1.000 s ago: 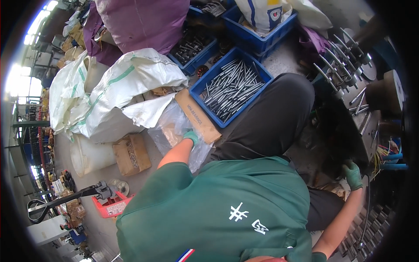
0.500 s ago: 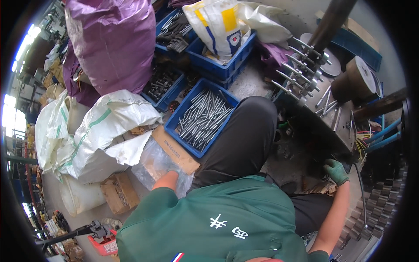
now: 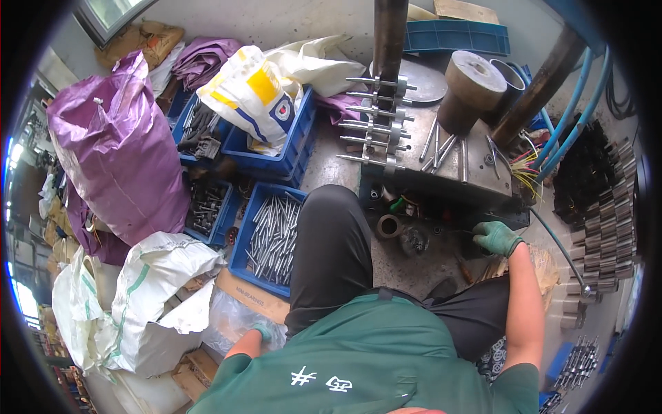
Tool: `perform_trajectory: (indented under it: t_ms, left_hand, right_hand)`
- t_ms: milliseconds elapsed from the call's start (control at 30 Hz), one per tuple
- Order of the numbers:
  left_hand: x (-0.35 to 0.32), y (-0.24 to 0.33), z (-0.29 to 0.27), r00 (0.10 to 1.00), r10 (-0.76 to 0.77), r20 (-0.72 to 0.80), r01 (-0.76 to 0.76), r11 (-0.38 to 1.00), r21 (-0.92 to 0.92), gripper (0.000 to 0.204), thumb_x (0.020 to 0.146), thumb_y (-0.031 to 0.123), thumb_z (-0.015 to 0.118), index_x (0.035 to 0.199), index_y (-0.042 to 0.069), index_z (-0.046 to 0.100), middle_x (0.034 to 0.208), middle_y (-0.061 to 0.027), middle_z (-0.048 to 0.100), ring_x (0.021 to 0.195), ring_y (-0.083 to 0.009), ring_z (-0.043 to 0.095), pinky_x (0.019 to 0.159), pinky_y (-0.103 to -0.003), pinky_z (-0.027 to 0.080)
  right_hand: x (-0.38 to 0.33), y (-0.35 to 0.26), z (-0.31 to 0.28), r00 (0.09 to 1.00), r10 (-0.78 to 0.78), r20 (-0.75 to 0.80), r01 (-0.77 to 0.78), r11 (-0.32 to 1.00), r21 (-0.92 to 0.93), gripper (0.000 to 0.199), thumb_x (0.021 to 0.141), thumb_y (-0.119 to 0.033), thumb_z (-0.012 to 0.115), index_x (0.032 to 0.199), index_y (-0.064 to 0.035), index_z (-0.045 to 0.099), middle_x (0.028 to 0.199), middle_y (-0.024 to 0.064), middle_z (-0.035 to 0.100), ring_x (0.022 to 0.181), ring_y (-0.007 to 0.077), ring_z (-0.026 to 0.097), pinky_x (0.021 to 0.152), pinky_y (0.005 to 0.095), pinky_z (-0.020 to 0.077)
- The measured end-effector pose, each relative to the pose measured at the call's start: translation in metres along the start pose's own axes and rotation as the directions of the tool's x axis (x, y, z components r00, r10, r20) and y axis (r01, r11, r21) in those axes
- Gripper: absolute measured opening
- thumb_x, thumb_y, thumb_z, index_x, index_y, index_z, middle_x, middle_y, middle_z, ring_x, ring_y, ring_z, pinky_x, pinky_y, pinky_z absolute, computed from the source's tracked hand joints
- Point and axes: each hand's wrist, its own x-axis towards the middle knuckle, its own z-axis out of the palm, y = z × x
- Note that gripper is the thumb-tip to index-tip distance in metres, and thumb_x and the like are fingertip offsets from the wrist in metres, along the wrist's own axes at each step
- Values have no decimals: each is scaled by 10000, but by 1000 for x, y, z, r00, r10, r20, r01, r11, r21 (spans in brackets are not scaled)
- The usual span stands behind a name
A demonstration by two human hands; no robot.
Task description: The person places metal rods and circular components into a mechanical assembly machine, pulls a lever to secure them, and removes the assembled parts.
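My right hand (image 3: pixel 496 238), in a green glove, is at the front of a dark metal machine base (image 3: pixel 441 190), below its top. Its fingers are curled, and whatever they may hold is too small to make out. My left hand (image 3: pixel 262 332), also gloved, rests low at the left, at a crumpled clear plastic bag (image 3: pixel 231 319) beside a cardboard strip (image 3: pixel 252 298); its fingers are mostly hidden. A thick metal ring (image 3: pixel 389 226) stands under the machine's front edge. On the machine's post, several shafts with round collars (image 3: pixel 386 127) stick out sideways.
A blue crate of metal rods (image 3: pixel 272 238) stands left of my knee. White sacks (image 3: pixel 162 297) and a tall purple sack (image 3: pixel 121 159) fill the left side. Loose rods (image 3: pixel 438 148) lie on the machine top. Stacked metal cylinders (image 3: pixel 610 234) and blue hoses (image 3: pixel 569 138) are at the right.
The view has swung right, showing more of the machine. My right hand now appears at the machine's front with curled fingers. The left glove now shows beside the plastic bag.
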Motion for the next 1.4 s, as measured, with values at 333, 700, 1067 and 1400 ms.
perform_trajectory:
  t_ms: [333,700,1067,1400]
  left_hand:
    - [-74,44,-191,760,38,-649,-152,981,-121,237,860,179,794,1065,62,773,1005,-163,776,927,-332,759,888,-431,591]
    - [-133,526,-293,16,922,-387,-949,136,284,170,990,79,754,1141,29,692,1038,-75,712,984,-163,697,872,-310,572]
    - [-59,622,-244,195,757,-624,-756,-289,-587,571,1064,597,610,922,49,677,835,-58,688,762,-135,614,735,-289,511]
    - [-24,628,-262,255,736,-627,-923,-9,-385,257,1108,217,610,1252,36,723,1025,-30,714,798,-98,594,746,-267,524]
  right_hand:
    - [-41,-70,-32,861,-404,-308,424,905,-1,401,939,-245,738,1252,5,734,1217,221,734,1153,395,698,1007,447,561]
    - [-5,-153,-18,783,-336,-523,609,582,538,659,870,-255,867,1409,12,599,1228,133,736,1128,233,710,998,384,577]
    - [-1,-105,-4,929,-335,-156,127,-108,986,182,929,-100,716,1071,-56,612,684,7,546,482,97,459,457,259,348]
    - [30,-65,-18,925,-7,-380,325,-504,800,447,1010,-202,620,1436,-70,582,1104,72,704,791,161,657,624,272,527]
